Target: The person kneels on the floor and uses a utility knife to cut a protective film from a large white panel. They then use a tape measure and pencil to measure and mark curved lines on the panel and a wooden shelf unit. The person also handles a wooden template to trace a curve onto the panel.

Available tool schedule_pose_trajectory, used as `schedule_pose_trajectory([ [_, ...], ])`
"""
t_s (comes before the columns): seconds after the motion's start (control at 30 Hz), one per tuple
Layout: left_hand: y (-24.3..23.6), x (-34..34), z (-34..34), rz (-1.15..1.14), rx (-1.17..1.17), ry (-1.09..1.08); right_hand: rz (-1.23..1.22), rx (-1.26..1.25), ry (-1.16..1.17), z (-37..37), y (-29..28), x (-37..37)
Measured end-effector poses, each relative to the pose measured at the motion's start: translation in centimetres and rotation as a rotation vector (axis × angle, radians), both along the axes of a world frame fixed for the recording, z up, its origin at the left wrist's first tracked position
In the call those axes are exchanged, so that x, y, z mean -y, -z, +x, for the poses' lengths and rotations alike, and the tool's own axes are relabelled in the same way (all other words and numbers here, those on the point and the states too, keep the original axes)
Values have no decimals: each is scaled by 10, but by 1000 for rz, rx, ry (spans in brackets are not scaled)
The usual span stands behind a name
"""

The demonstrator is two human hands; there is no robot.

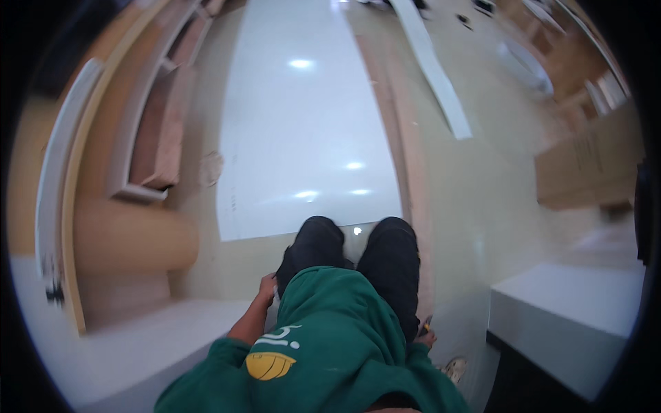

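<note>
I am crouched or seated with my dark-trousered knees at the near end of a large glossy white sheet (310, 124), which lies flat on the floor. My left hand (267, 288) is down beside my left thigh, its fingers curled. A bit of something whitish shows at these fingers, too small to name. On the other side, low by my right hip, my right hand (428, 339) is closed round a small dark tool with a yellow part (426, 325). My sleeve hides part of that hand, and the tool's kind is unclear.
Brown strips (411, 179) run along the sheet's right edge; a narrow white strip (441, 96) lies farther right. Long panels and an open cabinet frame (148, 131) stand left, near a brown roll (138, 237). A cardboard box (585, 162) and white block (564, 296) stand right.
</note>
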State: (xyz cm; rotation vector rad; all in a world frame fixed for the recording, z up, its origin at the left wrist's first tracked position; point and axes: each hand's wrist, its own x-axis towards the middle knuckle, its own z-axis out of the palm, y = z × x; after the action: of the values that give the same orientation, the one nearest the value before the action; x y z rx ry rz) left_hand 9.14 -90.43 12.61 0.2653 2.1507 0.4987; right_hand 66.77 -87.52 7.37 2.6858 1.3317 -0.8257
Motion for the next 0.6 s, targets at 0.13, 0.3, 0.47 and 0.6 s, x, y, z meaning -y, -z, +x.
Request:
schedule_pose_trajectory([
  [0.13, -10, -7, 2, 161, 83, -63, -132, 63, 14, 11, 9, -2],
  [0.3, -21, -31, -5, 192, -149, 40, -77, 49, -100, 15, -2, -54],
  [0.47, -40, -60, 3, 264, -352, 84, 138, -36, 23, 17, -8, -132],
  [0.6, -64, -85, 19, 306, -358, 220, 47, -83, -116, 17, -19, -164],
])
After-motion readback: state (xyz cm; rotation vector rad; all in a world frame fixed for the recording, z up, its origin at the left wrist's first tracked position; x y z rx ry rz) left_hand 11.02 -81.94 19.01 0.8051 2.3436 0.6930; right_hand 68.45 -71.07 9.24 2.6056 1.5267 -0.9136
